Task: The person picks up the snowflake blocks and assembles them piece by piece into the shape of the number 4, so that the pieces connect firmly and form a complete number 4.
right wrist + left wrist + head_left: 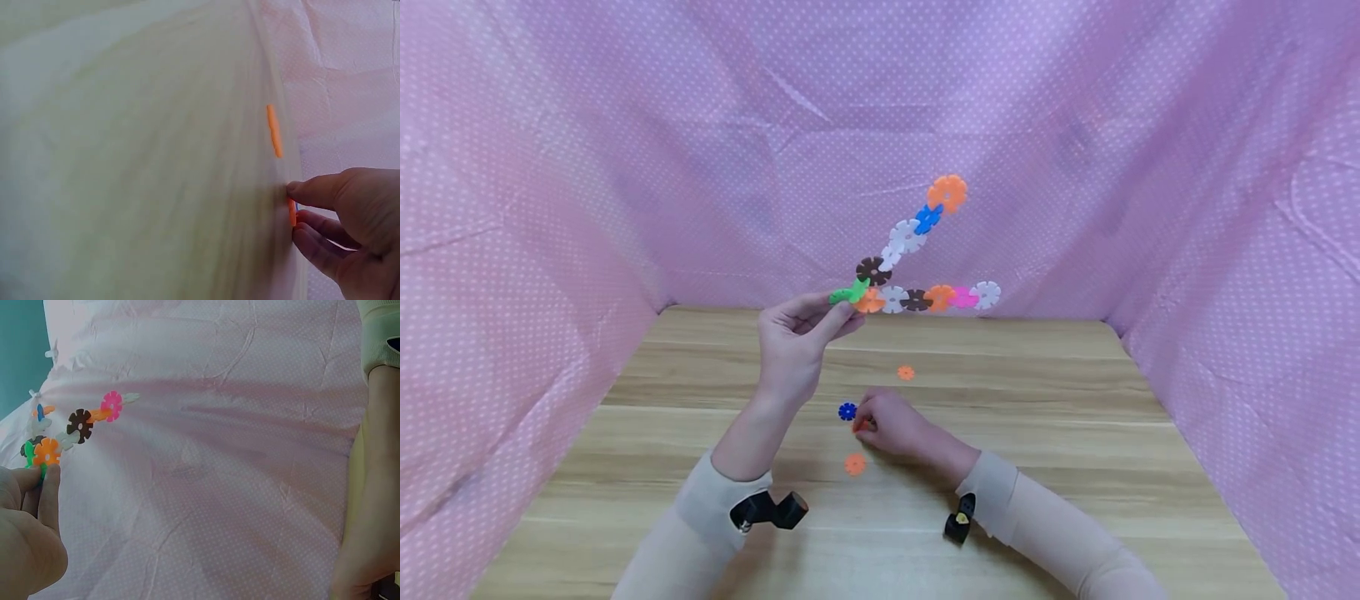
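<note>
Above the table my left hand [797, 342] pinches the green disc [850, 292] of a chain of interlocking notched plastic snowflake discs. From that disc the chain splits into two branches. One rises through a brown disc [873, 271], white discs and a blue disc [928, 218] to an orange one. The other runs right through a pink disc [963, 297] to a white end disc [986, 294]. Down at the tabletop, my right hand [895, 422] holds a loose orange snowflake disc [292, 212] between thumb and fingers. Those fingers partly hide it.
A dark blue disc [847, 411] lies just left of my right fingertips. Two more orange discs rest on the wooden table [1045, 392], one nearer [854, 464] and one farther [906, 372]. Pink dotted cloth [760, 167] hangs behind and on both sides.
</note>
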Motion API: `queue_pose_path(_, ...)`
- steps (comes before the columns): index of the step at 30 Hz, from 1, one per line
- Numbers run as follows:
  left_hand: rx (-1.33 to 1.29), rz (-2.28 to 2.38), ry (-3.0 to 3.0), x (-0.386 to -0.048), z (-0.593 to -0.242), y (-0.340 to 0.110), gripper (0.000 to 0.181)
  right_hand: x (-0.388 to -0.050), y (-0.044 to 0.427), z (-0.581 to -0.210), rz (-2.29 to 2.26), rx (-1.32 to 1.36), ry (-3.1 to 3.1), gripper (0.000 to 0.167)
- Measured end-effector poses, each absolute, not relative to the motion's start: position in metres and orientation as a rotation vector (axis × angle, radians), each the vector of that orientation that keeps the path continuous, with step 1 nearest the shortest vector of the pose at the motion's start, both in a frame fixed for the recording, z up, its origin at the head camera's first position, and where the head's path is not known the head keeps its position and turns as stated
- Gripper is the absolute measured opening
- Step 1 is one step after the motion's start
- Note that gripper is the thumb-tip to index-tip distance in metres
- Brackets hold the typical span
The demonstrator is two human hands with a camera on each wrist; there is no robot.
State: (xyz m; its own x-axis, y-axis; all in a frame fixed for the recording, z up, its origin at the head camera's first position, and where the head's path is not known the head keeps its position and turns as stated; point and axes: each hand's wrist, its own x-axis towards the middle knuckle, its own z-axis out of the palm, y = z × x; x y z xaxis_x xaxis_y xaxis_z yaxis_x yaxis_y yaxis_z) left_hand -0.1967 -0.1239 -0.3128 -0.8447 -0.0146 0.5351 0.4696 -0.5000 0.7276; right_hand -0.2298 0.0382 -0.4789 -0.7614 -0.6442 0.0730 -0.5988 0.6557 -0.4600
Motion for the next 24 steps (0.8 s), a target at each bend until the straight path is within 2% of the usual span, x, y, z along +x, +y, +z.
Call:
queue_pose_path(2,-0.694,-2.395,-1.380,-0.197,-0.312,-0.124,0.044,-0.230,0.039,-0.478,-0.739,-1.012,2.754,0.003)
queue_pose_path(9,-0.689,-2.398,-1.398,-0.197,-0.314,-0.124,0.044,-0.231,0.049,-0.475,-0.832,-0.952,2.676,0.016)
queue_pose_path(14,-0.680,-2.394,-1.408,-0.199,-0.315,-0.125,0.045,-0.235,0.066,-0.472,-0.969,-0.894,2.579,0.013)
queue_pose_path(24,-0.701,-2.378,-1.421,-0.198,-0.312,-0.123,0.049,-0.253,0.111,-0.449,-1.146,-0.744,2.672,0.019)
